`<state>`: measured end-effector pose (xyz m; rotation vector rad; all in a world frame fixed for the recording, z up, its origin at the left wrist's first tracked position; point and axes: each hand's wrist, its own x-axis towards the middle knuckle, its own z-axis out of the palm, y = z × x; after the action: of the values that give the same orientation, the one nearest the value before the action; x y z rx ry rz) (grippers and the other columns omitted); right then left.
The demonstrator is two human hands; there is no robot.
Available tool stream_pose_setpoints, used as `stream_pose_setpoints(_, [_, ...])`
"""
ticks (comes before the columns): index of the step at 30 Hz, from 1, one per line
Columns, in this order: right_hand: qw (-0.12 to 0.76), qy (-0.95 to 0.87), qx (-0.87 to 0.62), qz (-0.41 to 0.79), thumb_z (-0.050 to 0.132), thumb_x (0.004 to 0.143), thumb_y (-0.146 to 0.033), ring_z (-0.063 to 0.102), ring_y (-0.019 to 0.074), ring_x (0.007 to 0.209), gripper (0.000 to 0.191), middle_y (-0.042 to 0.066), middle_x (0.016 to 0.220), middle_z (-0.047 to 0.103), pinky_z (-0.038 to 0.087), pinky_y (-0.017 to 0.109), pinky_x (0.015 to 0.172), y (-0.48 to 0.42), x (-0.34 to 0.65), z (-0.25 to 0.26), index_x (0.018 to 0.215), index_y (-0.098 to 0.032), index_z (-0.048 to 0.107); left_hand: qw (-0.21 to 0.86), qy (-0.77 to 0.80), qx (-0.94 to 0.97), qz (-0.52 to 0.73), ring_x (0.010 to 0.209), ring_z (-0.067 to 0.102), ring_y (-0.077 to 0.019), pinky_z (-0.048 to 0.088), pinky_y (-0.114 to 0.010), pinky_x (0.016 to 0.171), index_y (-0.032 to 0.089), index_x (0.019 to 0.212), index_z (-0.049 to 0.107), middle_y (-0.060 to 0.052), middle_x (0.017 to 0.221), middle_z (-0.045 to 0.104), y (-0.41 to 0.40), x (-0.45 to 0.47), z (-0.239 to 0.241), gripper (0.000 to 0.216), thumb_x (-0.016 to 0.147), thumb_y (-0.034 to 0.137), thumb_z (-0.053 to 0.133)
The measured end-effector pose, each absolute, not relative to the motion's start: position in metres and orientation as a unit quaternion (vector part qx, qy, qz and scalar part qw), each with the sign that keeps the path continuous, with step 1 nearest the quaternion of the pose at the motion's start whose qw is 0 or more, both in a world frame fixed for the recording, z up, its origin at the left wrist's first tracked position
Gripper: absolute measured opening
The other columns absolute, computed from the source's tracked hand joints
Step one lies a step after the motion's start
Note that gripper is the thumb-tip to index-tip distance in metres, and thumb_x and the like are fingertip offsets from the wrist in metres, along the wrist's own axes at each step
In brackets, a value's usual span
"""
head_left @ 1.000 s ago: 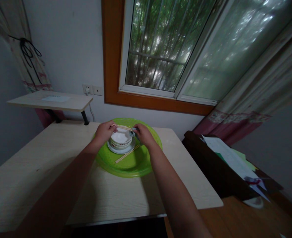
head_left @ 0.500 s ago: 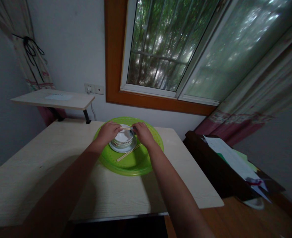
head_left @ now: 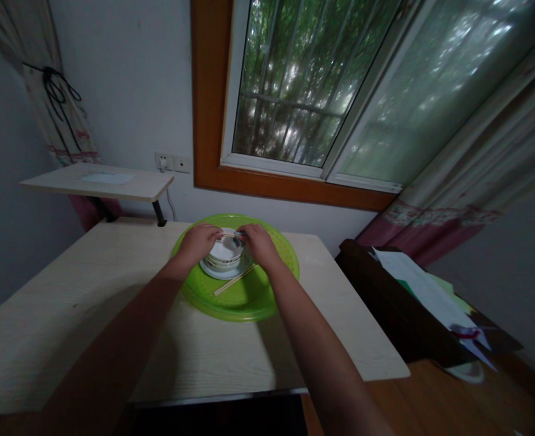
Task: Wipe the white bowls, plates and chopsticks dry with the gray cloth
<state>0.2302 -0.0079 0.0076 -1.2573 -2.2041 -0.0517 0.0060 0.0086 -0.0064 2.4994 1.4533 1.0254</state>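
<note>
My left hand (head_left: pixel 200 244) is closed in a pinch on one end of a thin, pale chopstick (head_left: pixel 228 234), held level above the bowls. The chopstick's other end runs to my right hand (head_left: pixel 259 243), which is closed around a small grey-blue, cloth-like piece (head_left: pixel 239 235) pressed against it; its exact kind is hard to make out. Beneath both hands, a stack of white bowls (head_left: pixel 223 261) sits on a white plate (head_left: pixel 208 272). A pair of light wooden chopsticks (head_left: pixel 235 280) lies in front of the plate, inside a round green tray (head_left: pixel 244 315).
The tray stands on a pale wooden table (head_left: pixel 331 327). At the back left rises a small raised shelf (head_left: pixel 99 184) with a paper on it. To the right, papers (head_left: pixel 422 287) lie on a dark brown piece of furniture (head_left: pixel 380 303). A window (head_left: pixel 303 91) is behind the table.
My right hand has slid slightly left along the chopstick with the grey-blue piece, coming nearer my left hand. The left hand, bowls and tray hold nearly the same place.
</note>
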Motion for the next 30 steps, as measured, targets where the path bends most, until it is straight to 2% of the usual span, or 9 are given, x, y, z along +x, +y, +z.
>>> stream_pose_setpoints(6, [0.31, -0.77, -0.554, -0.057, 0.065, 0.091, -0.024, 0.056, 0.0264, 0.101, 0.017, 0.008, 0.109, 0.071, 0.039, 0.037, 0.088, -0.005, 0.243, 0.007, 0.108, -0.023, 0.069, 0.003, 0.502, 0.785, 0.362, 0.096, 0.061, -0.0263, 0.042, -0.041, 0.093, 0.018, 0.096, 0.076, -0.009, 0.104, 0.076, 0.008, 0.002, -0.003, 0.031, 0.094, 0.031, 0.048])
stream_pose_setpoints(19, [0.301, -0.859, -0.414, -0.013, 0.061, 0.094, -0.028, 0.058, 0.0239, 0.101, 0.021, 0.009, 0.106, 0.071, 0.042, 0.035, 0.091, -0.012, 0.222, 0.009, 0.112, -0.02, 0.069, 0.039, 0.451, 0.837, 0.307, 0.099, 0.064, -0.0244, 0.045, -0.036, 0.092, 0.022, 0.098, 0.077, -0.007, 0.103, 0.076, 0.007, 0.009, -0.006, 0.029, 0.093, 0.036, 0.051])
stream_pose_setpoints(30, [0.419, -0.678, -0.604, 0.027, 0.063, 0.089, -0.024, 0.059, 0.023, 0.093, 0.015, 0.007, 0.097, 0.074, 0.043, 0.034, 0.086, 0.002, 0.255, -0.001, 0.102, -0.021, 0.071, 0.012, 0.529, 0.769, 0.359, 0.097, 0.057, -0.0266, 0.041, -0.04, 0.091, 0.024, 0.095, 0.077, -0.006, 0.103, 0.076, 0.006, 0.001, -0.004, 0.029, 0.092, 0.034, 0.05])
